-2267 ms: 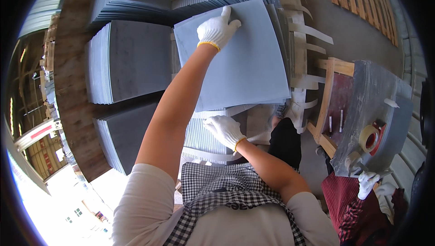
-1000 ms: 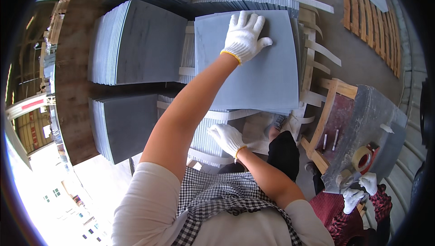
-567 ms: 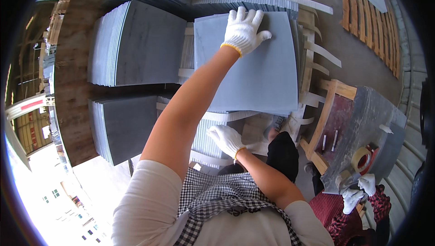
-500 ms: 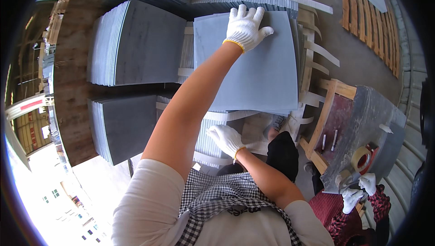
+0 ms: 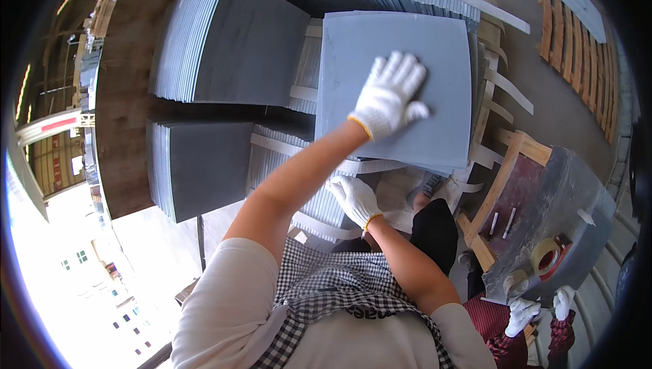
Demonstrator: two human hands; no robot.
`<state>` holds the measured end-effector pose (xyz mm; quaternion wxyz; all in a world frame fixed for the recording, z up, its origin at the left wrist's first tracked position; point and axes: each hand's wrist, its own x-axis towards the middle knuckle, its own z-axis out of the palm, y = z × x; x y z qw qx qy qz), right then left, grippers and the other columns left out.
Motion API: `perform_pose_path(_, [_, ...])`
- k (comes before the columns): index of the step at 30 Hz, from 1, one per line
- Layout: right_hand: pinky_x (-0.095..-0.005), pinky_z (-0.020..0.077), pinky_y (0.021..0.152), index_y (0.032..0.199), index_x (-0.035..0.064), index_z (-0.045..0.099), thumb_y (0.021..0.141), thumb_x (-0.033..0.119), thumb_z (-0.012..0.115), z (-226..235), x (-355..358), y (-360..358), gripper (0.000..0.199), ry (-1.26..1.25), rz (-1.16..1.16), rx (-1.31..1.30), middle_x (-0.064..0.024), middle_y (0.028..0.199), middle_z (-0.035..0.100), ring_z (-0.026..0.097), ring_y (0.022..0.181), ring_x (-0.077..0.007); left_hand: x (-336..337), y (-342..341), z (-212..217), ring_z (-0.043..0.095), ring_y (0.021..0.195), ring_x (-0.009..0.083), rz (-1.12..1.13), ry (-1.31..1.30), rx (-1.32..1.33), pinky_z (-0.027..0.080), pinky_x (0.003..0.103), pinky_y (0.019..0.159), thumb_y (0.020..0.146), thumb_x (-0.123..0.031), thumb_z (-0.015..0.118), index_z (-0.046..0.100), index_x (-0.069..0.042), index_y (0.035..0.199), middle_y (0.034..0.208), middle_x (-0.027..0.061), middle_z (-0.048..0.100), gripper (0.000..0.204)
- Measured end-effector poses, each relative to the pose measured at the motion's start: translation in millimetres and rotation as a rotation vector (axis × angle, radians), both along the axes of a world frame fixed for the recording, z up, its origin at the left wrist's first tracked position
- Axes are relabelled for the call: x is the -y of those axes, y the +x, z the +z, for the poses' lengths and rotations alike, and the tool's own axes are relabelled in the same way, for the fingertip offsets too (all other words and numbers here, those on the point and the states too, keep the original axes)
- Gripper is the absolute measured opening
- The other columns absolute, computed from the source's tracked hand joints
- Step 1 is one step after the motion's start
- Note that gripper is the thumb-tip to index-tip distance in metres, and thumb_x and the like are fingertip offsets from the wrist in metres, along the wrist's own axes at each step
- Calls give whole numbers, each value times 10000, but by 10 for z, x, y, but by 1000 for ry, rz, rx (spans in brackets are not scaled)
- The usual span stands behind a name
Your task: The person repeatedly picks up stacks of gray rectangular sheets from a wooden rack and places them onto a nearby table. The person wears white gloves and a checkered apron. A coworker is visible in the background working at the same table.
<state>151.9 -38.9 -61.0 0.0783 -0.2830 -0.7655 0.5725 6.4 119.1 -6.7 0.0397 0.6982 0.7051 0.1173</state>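
My left hand (image 5: 392, 94), in a white knit glove, lies open on the face of a large grey stone slab (image 5: 435, 43). Its fingers are spread and slightly smeared by motion. More slabs show beneath that one along its near and right edges. My right hand (image 5: 355, 199), gloved as well, is held low, just below the slab's near edge and in front of a strapped row of slabs (image 5: 316, 209). Its fingers are curled together and point left; whatever may lie inside them is hidden.
Upright slab stacks stand to the left, one farther (image 5: 248, 43) and one nearer (image 5: 207, 165). Pale straps (image 5: 509, 90) stick out at right. Beyond lies a wooden pallet (image 5: 577, 63). A co-worker's gloved hands (image 5: 523, 315) are beside a bench holding a tape roll (image 5: 545, 257).
My left hand has slid from the slab's far edge back toward me. My right hand has stayed low and curled. The whole view has shifted, and the co-worker's hands have moved apart.
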Motion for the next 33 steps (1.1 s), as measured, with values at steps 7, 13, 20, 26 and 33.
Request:
perform_pose_path(7, [-489,529,780,1026,91,719,1004,371,596,-26,30,88,306,-57,45,-5,-155,924,728,691,870,-367,397,-1094,-86,167,1542,466,284,-64,-48,134,574,1243,998,-678,399,317,-24,1577,1636,265,280,877])
perform_pose_path(13, [-504,530,772,1017,92,703,1017,439,543,-106,76,41,381,-30,109,42,-159,917,726,687,870,-390,1437,-440,-68,250,1496,505,113,-65,-32,185,641,1206,944,-712,430,361,15,1536,1591,298,328,940])
perform_pose_path(20, [-523,569,824,1073,66,674,968,462,552,-461,364,103,428,47,223,436,-230,983,732,713,954,-417,2003,409,43,171,1539,477,159,-299,79,134,619,1241,900,-651,553,278,7,1578,1636,278,252,984])
perform_pose_path(26, [-510,520,809,1048,112,690,1007,463,507,-155,218,172,398,-78,164,89,-153,1002,726,680,909,-392,1573,-83,66,174,1537,473,340,-197,39,140,578,1248,964,-621,511,280,33,1569,1632,293,254,921])
perform_pose_path(33, [-503,510,796,1008,116,694,996,448,538,-92,265,197,366,-180,150,120,-159,973,723,678,930,-391,915,-774,-31,161,1541,462,531,-147,55,145,569,1246,991,-643,444,251,27,1575,1640,280,247,909])
